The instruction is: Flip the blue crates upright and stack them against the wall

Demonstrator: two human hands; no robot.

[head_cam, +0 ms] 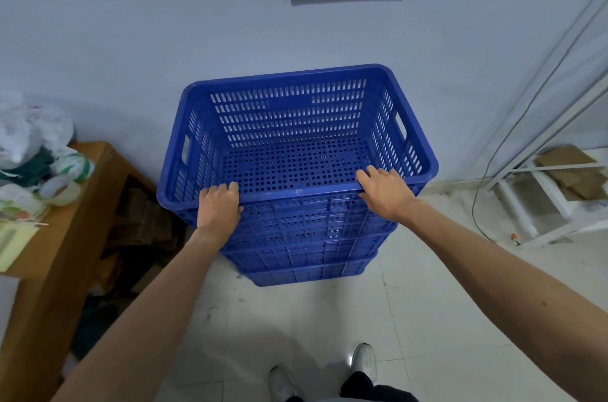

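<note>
The top blue crate (pixel 296 138) sits upright, open side up and empty, nested on a stack of blue crates (pixel 306 257) whose far side stands close against the wall (pixel 131 39). At least two more rims show under the top crate, all upright as far as can be seen — how many lie lower still cannot be told.

Both hands are on the near rim of the top crate. The left hand (pixel 219 204) has its fingers curled over the rim toward that crate's left corner; the right hand (pixel 383 191) is closed over the same rim toward its right corner, fingers hooked inside. Neither holds anything else.

Left of the stack stands a wooden worktop (pixel 82 204) loaded with bags and tape rolls; right of the stack is a white rack (pixel 539 204).

By my reading the task is near its end — the top crate looks seated, and no overturned crate shows on the floor (pixel 312 336) around the stack. What may remain is a last push toward the wall and letting go.
</note>
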